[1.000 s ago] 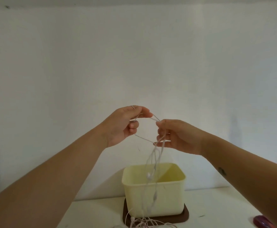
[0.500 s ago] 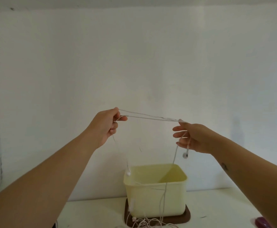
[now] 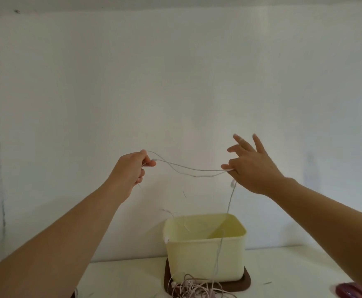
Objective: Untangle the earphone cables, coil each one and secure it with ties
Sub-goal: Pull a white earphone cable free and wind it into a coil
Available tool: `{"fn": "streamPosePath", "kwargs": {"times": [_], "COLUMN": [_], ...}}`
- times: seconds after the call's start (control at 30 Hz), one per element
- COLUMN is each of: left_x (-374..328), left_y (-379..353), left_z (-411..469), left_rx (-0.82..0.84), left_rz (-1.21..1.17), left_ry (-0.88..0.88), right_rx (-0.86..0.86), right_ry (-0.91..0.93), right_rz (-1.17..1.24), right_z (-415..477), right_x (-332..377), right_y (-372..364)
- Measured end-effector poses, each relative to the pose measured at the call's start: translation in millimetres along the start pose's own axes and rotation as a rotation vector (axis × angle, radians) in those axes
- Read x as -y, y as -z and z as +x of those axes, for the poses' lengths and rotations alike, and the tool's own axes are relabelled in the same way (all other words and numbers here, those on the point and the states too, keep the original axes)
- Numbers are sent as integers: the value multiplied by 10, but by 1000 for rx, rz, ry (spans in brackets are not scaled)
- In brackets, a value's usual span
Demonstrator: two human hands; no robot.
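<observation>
A thin white earphone cable [image 3: 188, 170] hangs slack in two strands between my raised hands. My left hand [image 3: 132, 171] pinches one end between thumb and forefinger. My right hand [image 3: 252, 168] pinches the other end low down, with its upper fingers spread. From the right hand the cable drops straight down past the front of a pale yellow tub [image 3: 205, 248] to a tangled heap of pinkish-white earphone cables [image 3: 194, 288] on the table.
The yellow tub stands on a dark brown lid [image 3: 245, 282] near the white wall. A dark red object [image 3: 350, 290] lies at the table's lower right edge. The tabletop [image 3: 122, 276] is white.
My hands have moved apart from nearly touching, drawing the cable out between them. The stretch has gone from taut to sagging, and my right hand has risen and spread its fingers.
</observation>
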State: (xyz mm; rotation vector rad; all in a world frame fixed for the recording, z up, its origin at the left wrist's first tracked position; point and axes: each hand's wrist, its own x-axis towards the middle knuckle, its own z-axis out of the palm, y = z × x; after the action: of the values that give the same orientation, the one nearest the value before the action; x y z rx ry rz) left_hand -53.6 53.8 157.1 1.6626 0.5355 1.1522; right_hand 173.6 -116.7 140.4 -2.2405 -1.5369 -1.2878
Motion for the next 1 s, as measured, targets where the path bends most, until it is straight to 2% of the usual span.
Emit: {"fn": "streamPosePath", "kwargs": {"times": [0.07,0.1,0.17,0.27,0.33,0.43,0.47,0.53,0.6,0.7,0.77,0.9,1.0], "left_x": [20,28,53,100,132,161,171,185,183,195,214,242,244], "left_y": [-3,-9,-27,-83,-144,-238,-257,-277,-275,-264,-250,-232,-157], "left_z": [11,16,29,38,13,-56,-72,-86,-86,-73,-65,-100,-154], "left_rx": [2,2,8,55,125,216,240,284,298,297,299,325,363], "left_rz": [45,66,122,260,329,365,369,383,393,381,367,338,171], "left_ry": [-17,-20,-27,-37,-38,-51,-47,-36,-28,-16,-8,52,117], "right_rx": [-42,13,98,-24,-78,87,110,98,20,-81,-95,-10,-1], "right_ry": [195,221,181,-20,-275,-629,-681,-672,-545,-303,-189,-150,-135], "right_rz": [-251,-366,-482,-359,56,1065,1278,1453,1348,889,711,797,955], "right_z": [50,82,160,300,421,565,587,606,593,547,541,499,479], "right_x": [-79,-113,-123,-74,-45,44,69,111,188,278,359,553,691], "right_y": [117,190,326,458,503,608,636,653,656,696,747,788,736]}}
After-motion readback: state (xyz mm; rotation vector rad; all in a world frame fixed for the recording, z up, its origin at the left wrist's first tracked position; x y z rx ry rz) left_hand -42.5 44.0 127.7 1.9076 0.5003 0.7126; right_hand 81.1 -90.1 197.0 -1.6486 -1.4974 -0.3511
